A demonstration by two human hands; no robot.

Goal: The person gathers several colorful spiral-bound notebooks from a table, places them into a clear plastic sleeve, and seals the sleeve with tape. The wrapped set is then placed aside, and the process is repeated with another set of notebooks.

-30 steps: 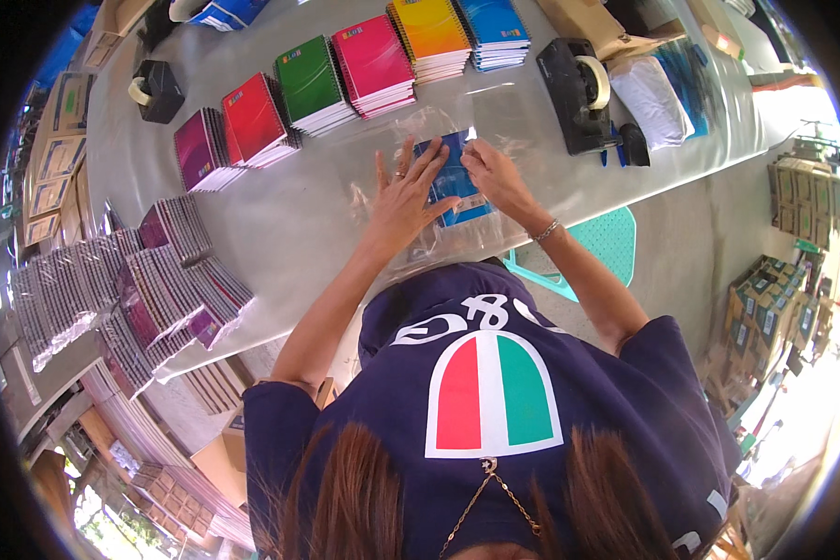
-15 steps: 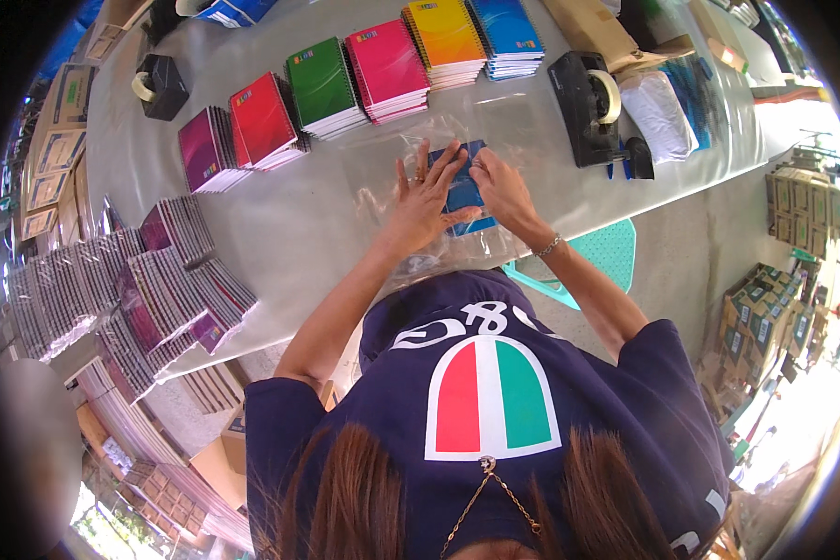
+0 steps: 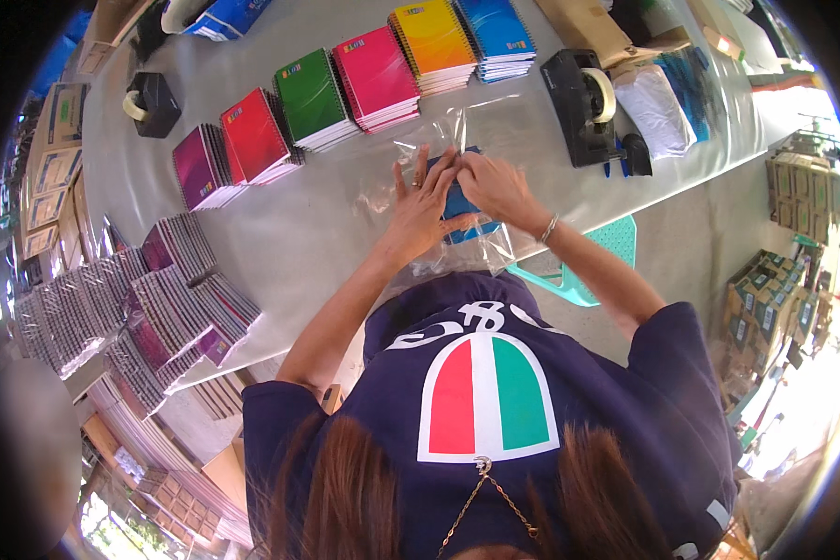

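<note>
On the table in front of me lies a blue notebook [image 3: 457, 203], wrapped in or lying on clear plastic film [image 3: 493, 245]. My left hand [image 3: 420, 207] rests over its left side with fingers stretched out and the thumb across the cover. From the right, my right hand [image 3: 500, 190] reaches over the notebook, its fingers curled and pinching the film at the top edge, against my left fingertips. Part of the notebook is hidden under both hands.
Spiral notebooks stand in stacks along the far side: purple [image 3: 199, 168], red [image 3: 257, 138], green [image 3: 313, 96], pink [image 3: 375, 77], yellow [image 3: 431, 45] and blue [image 3: 495, 39]. Tape dispensers [image 3: 569, 107] flank them. More notebook piles [image 3: 173, 289] sit left; a green stool [image 3: 593, 266] is at right.
My right hand has moved slightly left, up against my left fingertips. The film has gathered up around the notebook and stands in folds above it. The whole view has shifted a little.
</note>
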